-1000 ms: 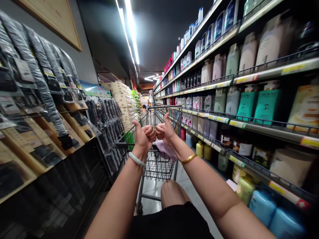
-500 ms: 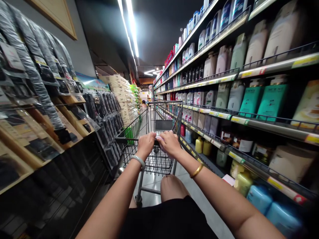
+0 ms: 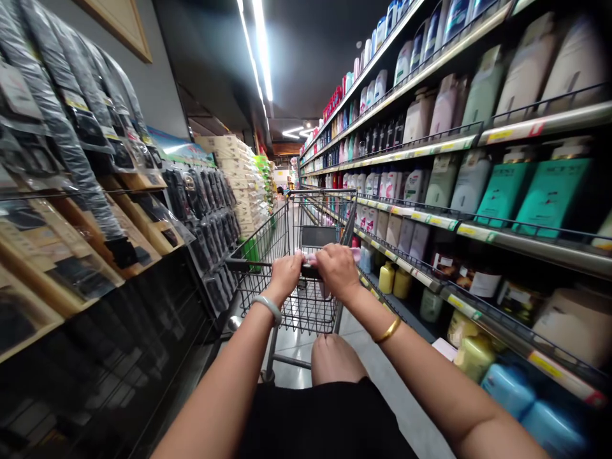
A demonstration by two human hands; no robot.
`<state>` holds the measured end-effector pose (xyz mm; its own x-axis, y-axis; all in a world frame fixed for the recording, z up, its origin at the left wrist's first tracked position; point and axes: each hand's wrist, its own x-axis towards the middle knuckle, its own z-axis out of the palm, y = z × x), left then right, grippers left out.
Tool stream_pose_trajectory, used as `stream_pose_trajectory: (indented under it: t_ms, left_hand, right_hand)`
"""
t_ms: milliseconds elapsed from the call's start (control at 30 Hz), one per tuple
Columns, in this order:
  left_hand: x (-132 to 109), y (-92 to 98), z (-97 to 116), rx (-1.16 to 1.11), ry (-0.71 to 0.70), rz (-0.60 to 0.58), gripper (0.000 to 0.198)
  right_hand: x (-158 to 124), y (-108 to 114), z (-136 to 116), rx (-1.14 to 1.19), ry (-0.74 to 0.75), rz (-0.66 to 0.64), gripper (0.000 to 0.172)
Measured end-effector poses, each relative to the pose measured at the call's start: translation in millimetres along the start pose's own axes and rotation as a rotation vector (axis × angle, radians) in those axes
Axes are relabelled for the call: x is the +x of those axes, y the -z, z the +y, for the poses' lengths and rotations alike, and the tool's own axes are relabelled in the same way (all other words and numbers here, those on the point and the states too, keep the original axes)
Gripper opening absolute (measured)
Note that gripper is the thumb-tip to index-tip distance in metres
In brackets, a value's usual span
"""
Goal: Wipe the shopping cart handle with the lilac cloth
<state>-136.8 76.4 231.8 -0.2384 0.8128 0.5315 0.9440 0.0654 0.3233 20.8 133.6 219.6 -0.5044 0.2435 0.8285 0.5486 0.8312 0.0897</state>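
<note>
A black wire shopping cart [image 3: 253, 290] stands in front of me, its dark handle bar [image 3: 313, 271] running across under both hands. My left hand [image 3: 285, 275] is closed around the middle of the bar, a pale bracelet at the wrist. Just right of it, my right hand [image 3: 338, 271] presses a pink cloth [image 3: 354, 254] onto the bar; a gold bangle circles that forearm. The cloth shows past both sides of the right hand and reaches the left fingertips. Whether the left fingers also pinch the cloth, I cannot tell.
Shelves of bottles [image 3: 440, 178] line the aisle on the right, close to the cart. Packaged belts [image 3: 86, 127] and boxed goods [image 3: 29, 255] hang and stand on the left. Stacked cartons [image 3: 239, 172] are farther ahead. Grey tiled floor [image 3: 387, 363] lies below.
My right hand has slid right along the bar with the cloth, widening the gap from my left hand. The whole view has shifted slightly, with the shelves moving right in the picture.
</note>
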Motion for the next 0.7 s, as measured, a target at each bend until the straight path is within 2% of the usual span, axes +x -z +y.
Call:
stream_pose_trajectory:
  t_ms: [67,200,267,367,433,533,667,700]
  left_hand:
    - [1.7,2.7,3.6,0.023,0.013,-0.031,0.062]
    - [6.5,5.0,8.8,0.077,0.027,-0.083,0.063]
    - [8.8,3.7,11.2,0.11,0.019,-0.113,0.06]
    - [11.5,-1.4,16.6,0.17,-0.007,-0.143,0.048]
    - [13.0,-5.7,21.2,0.211,-0.034,-0.151,0.036]
    - [15.5,-10.9,26.8,0.246,-0.08,-0.164,0.029]
    - [21.6,-17.0,28.2,0.248,-0.115,-0.184,0.032]
    - [23.6,-19.0,27.6,0.248,-0.117,-0.186,0.032]
  right_hand:
    - [-2.8,-0.7,0.6,-0.026,-0.052,0.042,0.032]
    - [-9.6,-2.1,2.3,0.006,0.142,0.054,0.029]
    - [-9.9,0.0,12.1,0.005,0.043,0.049,0.031]
    - [-6.4,4.9,28.5,0.012,-0.268,0.033,0.031]
    - [-3.1,6.5,35.6,0.054,-0.254,-0.005,0.03]
    - [3.3,5.3,45.4,0.109,-0.098,-0.075,0.028]
    - [11.6,0.1,53.3,0.05,-0.314,-0.084,0.029]
    - [12.0,-1.7,51.7,0.023,-0.323,-0.07,0.029]
